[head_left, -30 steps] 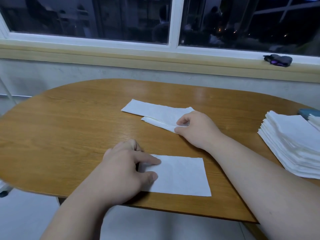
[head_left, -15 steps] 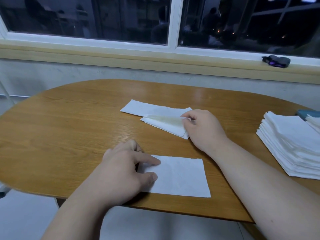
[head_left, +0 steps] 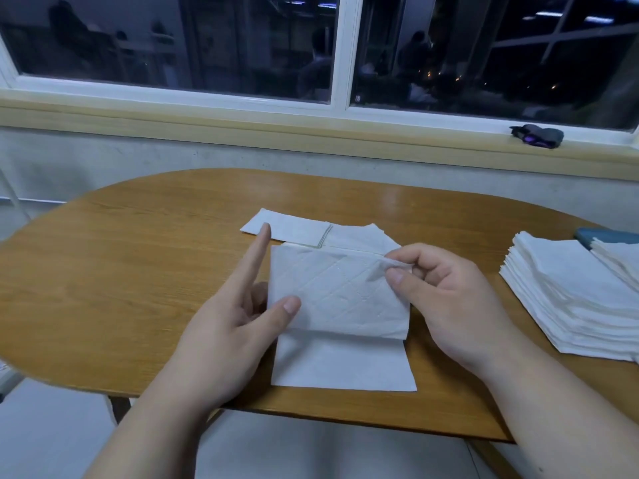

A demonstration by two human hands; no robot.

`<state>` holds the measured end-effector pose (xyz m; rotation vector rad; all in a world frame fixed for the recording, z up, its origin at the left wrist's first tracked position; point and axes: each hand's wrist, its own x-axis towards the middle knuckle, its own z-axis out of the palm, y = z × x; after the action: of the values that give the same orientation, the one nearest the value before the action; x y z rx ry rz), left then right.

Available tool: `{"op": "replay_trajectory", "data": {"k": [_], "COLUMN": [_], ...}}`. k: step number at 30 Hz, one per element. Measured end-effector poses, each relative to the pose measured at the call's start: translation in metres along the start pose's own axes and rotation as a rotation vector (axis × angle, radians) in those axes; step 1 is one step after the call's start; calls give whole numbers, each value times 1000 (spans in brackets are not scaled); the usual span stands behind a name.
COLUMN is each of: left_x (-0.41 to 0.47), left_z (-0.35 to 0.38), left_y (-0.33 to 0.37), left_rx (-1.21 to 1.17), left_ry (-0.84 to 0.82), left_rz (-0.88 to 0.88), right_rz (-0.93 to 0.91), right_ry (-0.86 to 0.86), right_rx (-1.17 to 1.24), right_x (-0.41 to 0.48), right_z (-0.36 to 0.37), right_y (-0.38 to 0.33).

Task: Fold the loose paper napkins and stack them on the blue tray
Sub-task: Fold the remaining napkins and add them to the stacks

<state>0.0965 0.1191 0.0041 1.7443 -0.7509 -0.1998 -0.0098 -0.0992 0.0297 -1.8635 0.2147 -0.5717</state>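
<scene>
A raised napkin (head_left: 339,292) is held just above the table (head_left: 121,271) between both hands, with its embossed diagonal lines turned toward the camera. Its lower left part is pinched by the left hand (head_left: 224,333): the thumb is laid on the front of the sheet, the index finger is stretched out straight and pointed away, clear of the paper, and the other fingers are partly hidden behind the sheet. Its upper right corner is pinched between the thumb and curled index finger of the right hand (head_left: 449,299), and the paper is crumpled slightly there; the other fingers of that hand are curled loosely. A folded napkin (head_left: 342,368) is seen lying flat near the table's front edge, directly below the raised one and partly covered by it. Loose napkins (head_left: 294,229) are spread flat beyond the hands, overlapping one another. At the right a tall stack (head_left: 570,299) of folded napkins is set, and a corner of the blue tray (head_left: 601,236) is seen just behind it; whether the stack rests on the tray cannot be told. A dark object (head_left: 537,135) is left on the window sill (head_left: 242,133).
</scene>
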Motion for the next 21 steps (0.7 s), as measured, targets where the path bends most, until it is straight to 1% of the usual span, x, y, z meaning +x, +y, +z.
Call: {"op": "replay_trajectory", "data": {"k": [2, 5, 9, 13, 17, 21], "left_x": [-1, -3, -4, -2, -1, 0], "left_z": [-1, -2, -1, -2, -4, -6], "left_y": [-1, 1, 2, -6, -7, -10], "left_rx": [14, 100, 223, 349, 489, 550], "left_ry": [35, 10, -91, -131, -151, -149], "left_rz": [11, 38, -27, -85, -35, -31], "right_rz": [51, 71, 20, 54, 23, -21], "right_ry": [2, 4, 35, -2, -66, -101], "right_rx": [31, -66, -275, -448, -727, -834], "right_x": [-4, -12, -25, -30, -26, -25], "right_z": [-1, -1, 3, 4, 8, 9], "right_y": [5, 17, 23, 24, 28, 29]}}
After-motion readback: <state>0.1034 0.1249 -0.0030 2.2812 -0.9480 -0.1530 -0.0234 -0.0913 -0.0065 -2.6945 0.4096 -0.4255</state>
